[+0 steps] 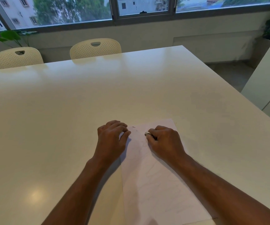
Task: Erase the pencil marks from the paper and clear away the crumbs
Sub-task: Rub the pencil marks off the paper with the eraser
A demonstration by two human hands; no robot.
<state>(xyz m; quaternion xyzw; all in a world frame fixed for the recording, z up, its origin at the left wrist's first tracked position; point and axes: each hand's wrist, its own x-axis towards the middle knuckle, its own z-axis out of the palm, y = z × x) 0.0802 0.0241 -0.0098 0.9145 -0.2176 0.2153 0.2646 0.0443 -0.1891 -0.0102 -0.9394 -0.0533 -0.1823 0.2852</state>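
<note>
White table (66, 103) wide; left hand (111, 140) presses paper (155, 176) edge, right hand (165, 142) pinches eraser (147, 133)

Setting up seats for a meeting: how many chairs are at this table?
2, both along the table's far edge: one chair at the far left, another chair right of it, near the middle. Only their backrests show; other sides lie partly out of view, so more may be hidden.

A white sheet of paper (157, 179) lies flat near the tabletop's near edge, right of its middle, its long sides running away toward the far edge, faint pencil marks (163, 189) across it, a few dark crumbs (134, 127) near its far-left corner, a small white eraser (147, 133) on its far part.
</note>
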